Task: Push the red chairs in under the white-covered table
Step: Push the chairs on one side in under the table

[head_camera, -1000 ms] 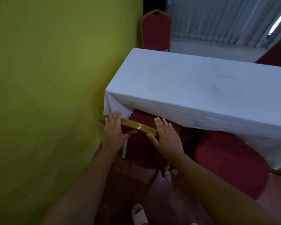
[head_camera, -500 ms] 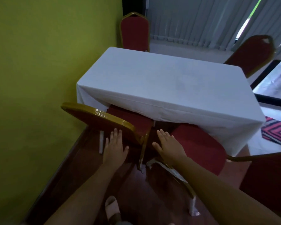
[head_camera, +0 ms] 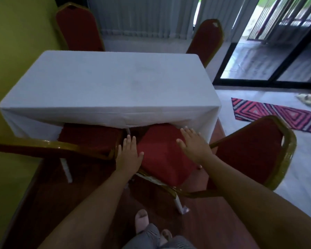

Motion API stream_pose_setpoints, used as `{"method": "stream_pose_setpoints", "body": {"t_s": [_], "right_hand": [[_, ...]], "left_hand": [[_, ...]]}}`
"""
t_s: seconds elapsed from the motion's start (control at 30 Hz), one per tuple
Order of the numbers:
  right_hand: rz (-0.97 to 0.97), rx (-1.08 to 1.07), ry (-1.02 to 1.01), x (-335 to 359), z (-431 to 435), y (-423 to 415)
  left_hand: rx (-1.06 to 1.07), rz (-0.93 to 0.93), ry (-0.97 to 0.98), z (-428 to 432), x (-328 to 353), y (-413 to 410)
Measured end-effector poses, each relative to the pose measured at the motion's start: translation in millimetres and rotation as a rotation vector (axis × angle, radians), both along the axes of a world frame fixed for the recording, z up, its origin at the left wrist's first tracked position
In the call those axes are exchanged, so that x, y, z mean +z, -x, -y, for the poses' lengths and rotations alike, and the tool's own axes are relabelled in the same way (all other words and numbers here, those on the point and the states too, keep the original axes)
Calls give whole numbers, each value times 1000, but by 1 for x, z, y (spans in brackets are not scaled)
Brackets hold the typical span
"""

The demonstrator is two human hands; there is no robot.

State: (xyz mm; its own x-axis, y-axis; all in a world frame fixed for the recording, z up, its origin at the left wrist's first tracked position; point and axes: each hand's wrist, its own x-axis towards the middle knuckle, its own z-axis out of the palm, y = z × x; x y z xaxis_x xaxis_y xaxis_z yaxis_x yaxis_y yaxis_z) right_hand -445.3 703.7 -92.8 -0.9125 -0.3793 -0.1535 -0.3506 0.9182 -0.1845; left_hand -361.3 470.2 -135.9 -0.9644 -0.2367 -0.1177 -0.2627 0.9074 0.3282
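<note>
Both my hands are spread flat with nothing gripped. My left hand [head_camera: 128,155] lies at the left edge of the near right chair [head_camera: 162,151], in the gap between the two near seats; my right hand [head_camera: 194,144] hovers over that seat's far right corner, though I cannot tell if the palm is actually pressing the cushion.

Left of my left hand, the near left chair [head_camera: 90,137] looks done: its seat is tucked under the tablecloth hem and its gold back rail stands close to the table [head_camera: 104,87].

The chair under my hands is only partly in. It sits angled, its front edge just under the cloth, most of the cushion exposed, its back well off to my right. It needs squaring and pushing.

Beyond my fingertips, the far left chair [head_camera: 79,27] and far right chair [head_camera: 206,38] stand against the table's far side; how far in they sit is hidden.
</note>
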Motion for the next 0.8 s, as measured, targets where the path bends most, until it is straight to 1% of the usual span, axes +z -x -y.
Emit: {"method": "stream_pose_setpoints", "body": {"t_s": [0.17, 0.27, 0.4, 0.53, 0.63, 0.7, 0.8], "right_hand": [[-102, -17, -19, 26, -61, 27], [-125, -46, -20, 43, -107, 39], [-180, -77, -52, 59, -182, 59], [-256, -62, -93, 76, -266, 81], [-235, -4, -115, 78, -328, 89], [-179, 20, -109, 69, -362, 90], [-85, 17, -7, 50, -384, 87]], "left_hand": [[-96, -40, -41, -66, 5, 28], [-166, -80, -42, -113, 9, 34], [-184, -114, -88, -183, 13, 44], [-187, -138, -123, -273, 18, 59], [-179, -180, -172, -342, 26, 68], [-190, -227, -253, -384, 34, 70], [-160, -306, -376, -423, 43, 63]]}}
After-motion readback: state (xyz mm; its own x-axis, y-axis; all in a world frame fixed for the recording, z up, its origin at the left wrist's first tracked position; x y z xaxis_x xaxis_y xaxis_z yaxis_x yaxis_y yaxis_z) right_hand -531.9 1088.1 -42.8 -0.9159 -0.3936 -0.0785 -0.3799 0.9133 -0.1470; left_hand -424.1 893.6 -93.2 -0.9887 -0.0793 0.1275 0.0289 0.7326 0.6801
